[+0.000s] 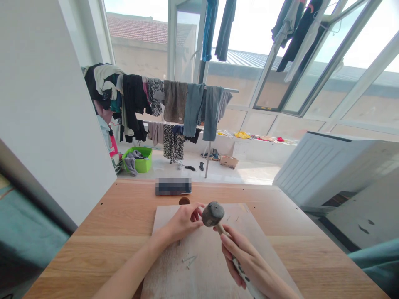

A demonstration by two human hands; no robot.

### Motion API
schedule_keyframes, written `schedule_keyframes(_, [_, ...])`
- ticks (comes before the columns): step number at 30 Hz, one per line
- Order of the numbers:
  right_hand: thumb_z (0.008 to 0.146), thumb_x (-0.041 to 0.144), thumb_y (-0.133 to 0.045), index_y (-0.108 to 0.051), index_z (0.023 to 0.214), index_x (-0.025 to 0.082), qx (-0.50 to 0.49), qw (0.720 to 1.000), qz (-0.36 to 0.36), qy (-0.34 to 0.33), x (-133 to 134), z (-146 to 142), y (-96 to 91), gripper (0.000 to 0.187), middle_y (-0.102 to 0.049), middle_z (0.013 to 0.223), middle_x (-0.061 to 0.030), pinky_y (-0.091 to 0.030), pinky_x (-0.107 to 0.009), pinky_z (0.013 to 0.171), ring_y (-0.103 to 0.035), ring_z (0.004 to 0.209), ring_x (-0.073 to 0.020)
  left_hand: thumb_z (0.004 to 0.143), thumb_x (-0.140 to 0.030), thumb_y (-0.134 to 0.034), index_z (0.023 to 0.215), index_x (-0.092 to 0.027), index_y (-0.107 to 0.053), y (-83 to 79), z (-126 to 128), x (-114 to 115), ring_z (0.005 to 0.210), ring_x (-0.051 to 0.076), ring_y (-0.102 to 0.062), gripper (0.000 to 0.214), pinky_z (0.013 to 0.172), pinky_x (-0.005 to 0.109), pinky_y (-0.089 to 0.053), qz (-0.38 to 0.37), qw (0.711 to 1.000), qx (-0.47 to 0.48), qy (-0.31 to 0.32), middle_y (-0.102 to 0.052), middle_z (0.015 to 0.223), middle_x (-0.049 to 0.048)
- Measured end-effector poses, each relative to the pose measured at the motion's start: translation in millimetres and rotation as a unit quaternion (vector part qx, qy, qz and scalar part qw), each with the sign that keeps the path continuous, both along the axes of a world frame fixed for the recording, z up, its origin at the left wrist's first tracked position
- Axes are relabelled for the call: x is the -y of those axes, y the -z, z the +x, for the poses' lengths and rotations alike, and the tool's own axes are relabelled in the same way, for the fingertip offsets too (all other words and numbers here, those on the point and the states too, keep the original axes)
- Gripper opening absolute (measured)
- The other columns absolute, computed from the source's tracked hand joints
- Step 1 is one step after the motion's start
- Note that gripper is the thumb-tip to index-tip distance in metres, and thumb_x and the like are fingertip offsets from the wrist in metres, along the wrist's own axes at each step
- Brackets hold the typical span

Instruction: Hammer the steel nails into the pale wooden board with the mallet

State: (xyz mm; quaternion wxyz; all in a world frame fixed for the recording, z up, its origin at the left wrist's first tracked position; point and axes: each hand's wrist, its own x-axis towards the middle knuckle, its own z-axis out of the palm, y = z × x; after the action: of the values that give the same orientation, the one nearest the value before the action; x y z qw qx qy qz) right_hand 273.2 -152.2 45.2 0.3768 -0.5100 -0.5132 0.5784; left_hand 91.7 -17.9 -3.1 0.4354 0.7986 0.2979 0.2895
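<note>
My right hand (240, 253) is wrapped around the pale handle of a rubber mallet (213, 214). The mallet is raised at a slant, its dark grey head just right of my left fingertips. Over the far part of a pale wooden board (212, 265), my left hand (187, 220) has its fingers bent together in a pinch; what they hold, if anything, is hidden. Several loose nails (189, 261) lie on the board below my left wrist. Another nail (180, 242) shows beside that wrist, and small nails (237, 218) are at the board's far right.
The board rests on a wooden table (109, 232). Behind it are a dark box (173, 189), partly blurred, and a round brown object (184, 201). Beyond the table stand a laundry rack (174, 101) and a green basket (144, 164). A white cabinet (324, 166) leans at right.
</note>
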Motion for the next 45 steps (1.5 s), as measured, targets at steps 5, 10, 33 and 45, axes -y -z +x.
schedule_keyframes(5, [0.095,0.063,-0.048,-0.049,0.102,0.021,0.013,0.997,-0.065,-0.029,22,31,11.4,0.043,-0.049,0.072,0.0096,-0.021,-0.012,0.031,-0.042,0.035,0.0018,0.072,-0.019,-0.066,0.104,-0.02,-0.063,-35.8,-32,0,0.082,0.015,-0.057,0.032,0.074,0.026,-0.049,0.038,0.99,-0.135,0.02,-0.055,0.101,0.0019])
schedule_keyframes(10, [0.089,0.072,-0.047,-0.05,0.104,0.022,0.126,0.988,-0.083,-0.037,34,45,19.2,0.053,-0.047,0.064,0.0092,-0.029,-0.016,0.035,-0.043,0.039,-0.0042,0.065,-0.018,-0.068,0.095,-0.025,-0.067,-62.3,-64,6,0.086,0.017,-0.057,0.031,0.067,0.023,-0.044,0.016,0.939,-0.322,0.117,-0.054,0.099,-0.001])
schedule_keyframes(33, [0.099,0.041,-0.027,-0.051,0.099,0.024,0.423,0.903,0.073,-0.038,20,29,33.3,0.03,-0.065,0.073,-0.0025,-0.041,-0.03,0.064,-0.065,0.069,-0.0241,0.087,-0.025,-0.06,0.092,-0.019,-0.068,-1.5,-23,7,0.07,0.012,-0.059,0.011,0.066,0.021,-0.045,0.019,0.997,-0.014,-0.069,-0.069,0.081,-0.0005])
schedule_keyframes(45, [0.099,0.04,-0.027,-0.047,0.092,0.025,0.383,0.923,0.012,-0.026,25,20,10.8,0.026,-0.043,0.059,0.007,-0.037,-0.024,0.046,-0.05,0.043,-0.0153,0.088,-0.02,-0.061,0.09,-0.019,-0.068,1.4,-25,6,0.072,0.012,-0.059,0.008,0.067,0.021,-0.045,0.054,0.996,-0.021,-0.064,-0.067,0.08,-0.0005])
